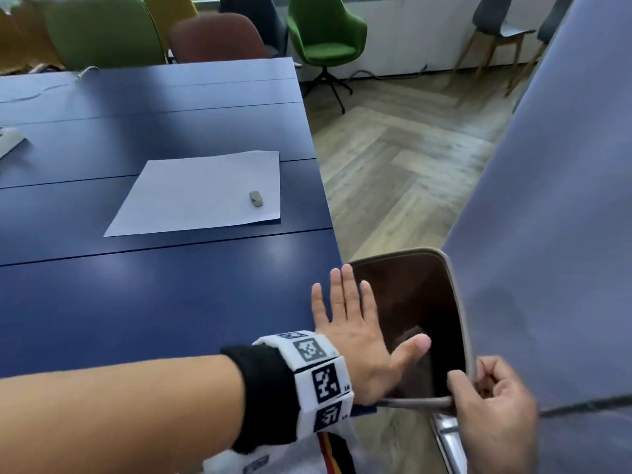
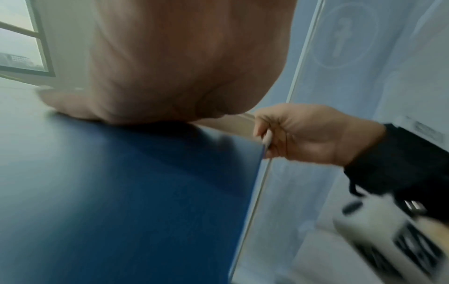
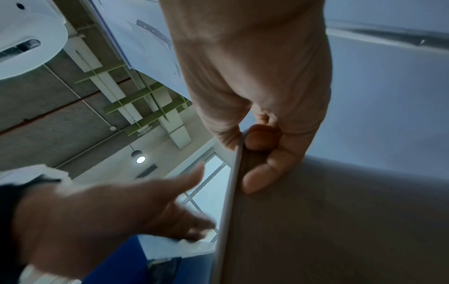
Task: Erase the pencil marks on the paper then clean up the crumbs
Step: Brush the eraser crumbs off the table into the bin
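Note:
A white paper lies on the blue table, with a small grey eraser resting near its right edge. No pencil marks or crumbs can be made out. My left hand lies flat on the table's right edge, fingers straight and thumb out over a brown tray with a beige rim. My right hand grips the tray's near corner and holds it against the table edge. In the right wrist view the fingers curl round the tray rim. The left wrist view shows my left palm on the table.
Green, yellow and brown chairs stand beyond the table's far side. Wooden floor lies to the right of the table. A tall grey-blue panel rises close on the right. A pale object sits at the table's left edge.

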